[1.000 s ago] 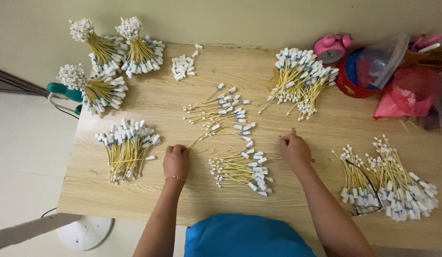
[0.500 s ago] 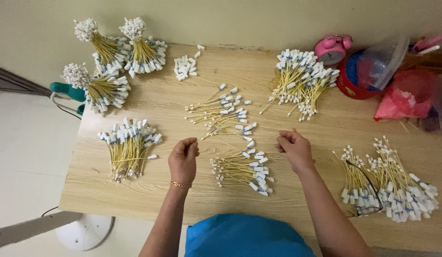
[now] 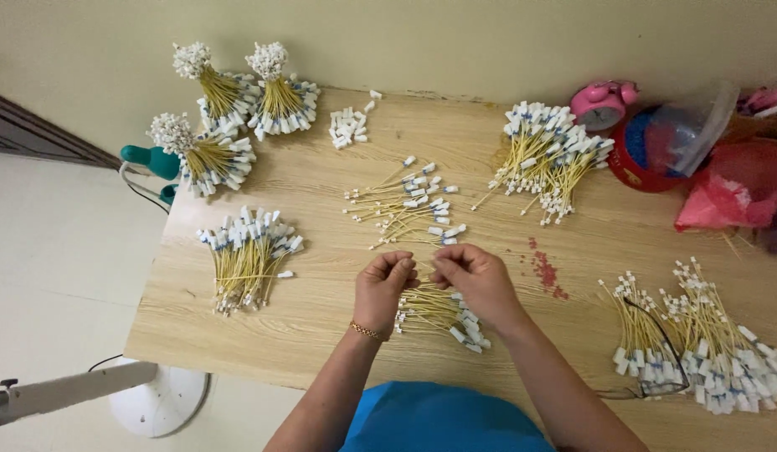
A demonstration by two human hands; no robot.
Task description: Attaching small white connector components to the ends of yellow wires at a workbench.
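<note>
Pale wooden bench (image 3: pixel 321 318) against a cream wall, seen from above; bare floor to the left, with a white round stand base (image 3: pixel 158 402) below the near-left corner.

Item 1: left hand (image 3: pixel 382 289) and right hand (image 3: pixel 476 280). A second ago they lay apart, flat on the wood either side of the small pile; now both are raised and drawn together above it, fingertips pinched and nearly touching. Something thin is apparently held between them, though too fine to tell which piece.

Item 2: small pile of yellow wires with white plugs (image 3: pixel 439 311), directly beneath the hands, near the front edge.

Item 3: loose scatter of wires (image 3: pixel 409 205), just beyond the hands.

Item 4: flat bundle (image 3: pixel 248 255), left; larger heap (image 3: pixel 552 155), far right; sorted heaps (image 3: pixel 707 343), right front corner.

Item 5: three tied upright bunches (image 3: pixel 225 105) overhanging the far-left corner.

Item 6: pink alarm clock (image 3: pixel 604 100) and red bag (image 3: pixel 736 192), far right.

Open wood lies between the hands and the left bundle, and right of the hands around a red stain (image 3: pixel 546 272).
</note>
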